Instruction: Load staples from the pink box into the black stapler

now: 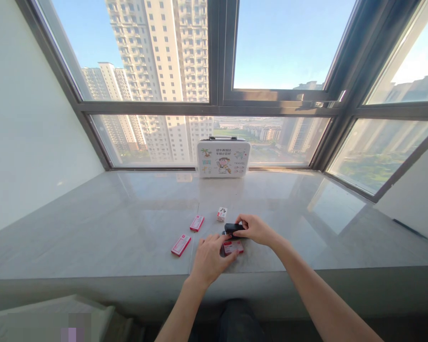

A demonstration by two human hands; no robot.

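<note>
A black stapler [231, 228] is in my right hand [253, 228], the thumb and fingers closed around its right part. Just below it, a red-and-white small box [233, 246] lies on the ledge. My left hand [211, 256] curls around this box from the left, its thumb along the near edge and its index finger at the stapler's left end. Part of the box is hidden by the fingers. Two more flat red-and-white boxes, one farther [197, 223] and one nearer [180, 245], lie to the left. Behind the stapler stands a little white box [221, 214] with a dark picture on top.
The grey stone window ledge [128, 228] carries all these things. At the back, a white case [223, 159] with cartoon prints stands upright against the dark-framed window [214, 110]. A window handle [316, 104] sits at the right. White walls flank both sides.
</note>
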